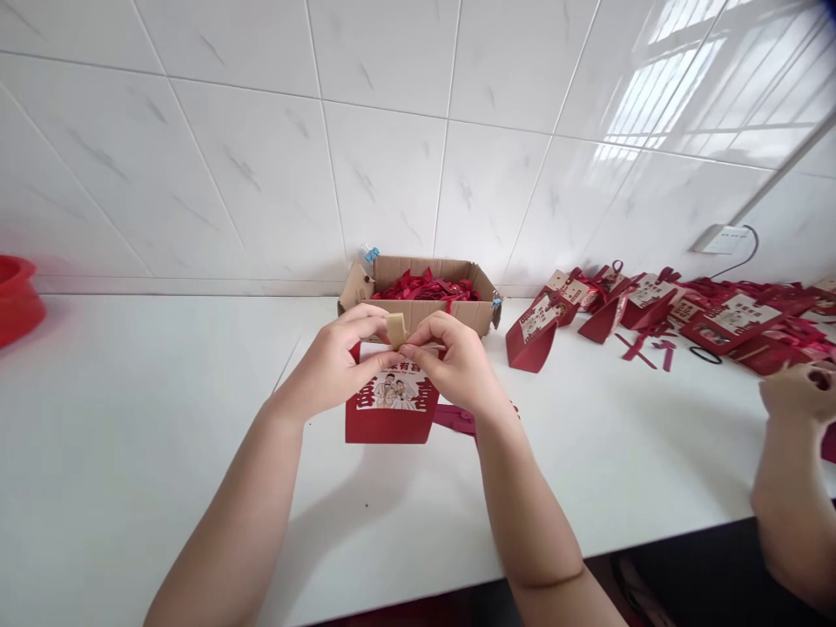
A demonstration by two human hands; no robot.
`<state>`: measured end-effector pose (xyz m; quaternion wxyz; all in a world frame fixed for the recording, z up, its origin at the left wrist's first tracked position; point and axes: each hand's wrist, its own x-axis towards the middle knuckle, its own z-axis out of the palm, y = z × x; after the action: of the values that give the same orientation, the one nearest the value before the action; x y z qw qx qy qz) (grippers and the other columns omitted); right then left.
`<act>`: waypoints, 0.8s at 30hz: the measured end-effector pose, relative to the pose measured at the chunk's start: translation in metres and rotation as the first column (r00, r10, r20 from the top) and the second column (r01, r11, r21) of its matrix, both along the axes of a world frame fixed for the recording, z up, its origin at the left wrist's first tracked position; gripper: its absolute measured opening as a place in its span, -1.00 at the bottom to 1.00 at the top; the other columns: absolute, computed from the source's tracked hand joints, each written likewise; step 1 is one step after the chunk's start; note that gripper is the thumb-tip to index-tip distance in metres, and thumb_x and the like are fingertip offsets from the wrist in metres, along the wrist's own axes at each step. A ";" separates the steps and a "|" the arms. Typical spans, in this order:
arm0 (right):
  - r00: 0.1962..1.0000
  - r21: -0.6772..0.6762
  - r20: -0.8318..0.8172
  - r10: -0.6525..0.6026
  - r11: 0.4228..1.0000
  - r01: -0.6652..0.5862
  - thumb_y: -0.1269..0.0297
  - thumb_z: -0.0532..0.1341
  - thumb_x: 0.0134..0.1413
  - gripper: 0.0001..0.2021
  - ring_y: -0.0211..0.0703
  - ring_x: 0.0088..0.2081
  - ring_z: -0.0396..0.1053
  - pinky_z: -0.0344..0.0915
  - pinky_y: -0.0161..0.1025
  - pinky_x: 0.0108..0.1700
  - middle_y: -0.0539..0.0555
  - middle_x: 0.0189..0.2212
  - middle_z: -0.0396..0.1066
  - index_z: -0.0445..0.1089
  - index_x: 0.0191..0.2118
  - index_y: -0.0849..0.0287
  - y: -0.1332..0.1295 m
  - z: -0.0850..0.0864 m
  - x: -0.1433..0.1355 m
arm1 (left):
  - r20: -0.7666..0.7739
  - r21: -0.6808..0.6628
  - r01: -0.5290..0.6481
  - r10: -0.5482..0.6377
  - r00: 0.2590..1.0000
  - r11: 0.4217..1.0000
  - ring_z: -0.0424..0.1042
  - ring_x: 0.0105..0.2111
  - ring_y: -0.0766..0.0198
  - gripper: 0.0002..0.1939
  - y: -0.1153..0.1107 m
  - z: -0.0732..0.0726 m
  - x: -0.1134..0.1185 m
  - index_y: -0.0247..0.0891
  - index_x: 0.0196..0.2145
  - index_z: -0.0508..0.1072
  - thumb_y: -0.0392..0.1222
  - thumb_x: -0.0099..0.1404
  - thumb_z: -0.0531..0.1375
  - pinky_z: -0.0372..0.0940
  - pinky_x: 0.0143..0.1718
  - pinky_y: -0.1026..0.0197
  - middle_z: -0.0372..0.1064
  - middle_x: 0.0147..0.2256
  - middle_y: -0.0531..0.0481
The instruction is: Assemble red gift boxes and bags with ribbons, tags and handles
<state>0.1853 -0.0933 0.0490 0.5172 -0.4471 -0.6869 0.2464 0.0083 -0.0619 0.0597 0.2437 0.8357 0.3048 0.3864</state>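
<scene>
A red box (pixel 388 427) with a printed couple on its white label stands upright on the white table. My left hand (pixel 343 357) pinches the box's top edge from the left, fingers behind and thumb in front. From the right, my right hand (pixel 450 353) pinches the same top edge, the two thumbs almost touching. Between the hands a small beige flap (pixel 396 329) sticks up from the top. A dark pink ribbon (pixel 455 419) lies beside the box, partly hidden by my right wrist.
Behind the hands, a cardboard box (pixel 418 315) holds red ribbons. Several finished-looking red boxes (pixel 535 335) and loose ribbons lie along the right. A red basin (pixel 16 300) is at the far left. Another person's hand (pixel 797 392) is at the right edge.
</scene>
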 end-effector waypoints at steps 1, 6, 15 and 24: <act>1.000 0.004 0.002 -0.003 1.000 0.003 0.37 0.24 0.03 -0.89 -0.27 -0.35 0.32 0.26 -0.30 -0.34 -0.02 -0.39 0.33 0.33 -0.48 0.15 0.000 0.000 0.001 | -0.010 0.012 0.003 -0.002 1.000 1.000 0.39 -0.19 0.23 -0.89 0.001 0.000 0.000 -0.22 -0.30 0.46 -0.15 0.27 0.21 0.38 -0.31 0.27 0.31 -0.15 -0.04; 1.000 0.022 0.008 -0.014 1.000 0.014 0.39 0.23 0.03 -0.89 -0.26 -0.34 0.32 0.26 -0.29 -0.33 -0.02 -0.40 0.33 0.32 -0.48 0.15 0.000 0.000 0.002 | -0.022 0.096 -0.062 0.064 0.998 0.994 0.40 -0.22 0.21 -0.86 0.003 -0.003 0.002 -0.24 -0.36 0.48 -0.12 0.24 0.23 0.35 -0.29 0.21 0.36 -0.17 -0.05; 1.000 0.012 -0.028 -0.005 1.000 0.005 0.39 0.22 0.03 -0.91 -0.22 -0.32 0.33 0.31 -0.24 -0.30 -0.01 -0.39 0.32 0.32 -0.46 0.14 0.000 0.000 -0.001 | -0.019 0.175 -0.131 0.136 0.990 0.976 0.43 -0.29 0.26 -0.89 0.001 -0.003 0.002 -0.27 -0.42 0.47 -0.19 0.23 0.23 0.32 -0.32 0.23 0.41 -0.17 -0.05; 0.998 0.010 -0.053 -0.020 1.000 0.021 0.39 0.22 0.01 -0.89 -0.26 -0.35 0.31 0.28 -0.27 -0.31 -0.03 -0.39 0.32 0.31 -0.49 0.15 0.001 0.001 -0.004 | 0.002 0.201 -0.128 0.130 0.991 0.971 0.43 -0.24 0.23 -0.88 -0.001 -0.001 0.005 -0.26 -0.44 0.46 -0.22 0.24 0.21 0.32 -0.27 0.23 0.41 -0.23 -0.03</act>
<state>0.1817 -0.0927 0.0500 0.5401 -0.4448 -0.6696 0.2491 0.0131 -0.0628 0.0589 0.1308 0.8366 0.3193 0.4256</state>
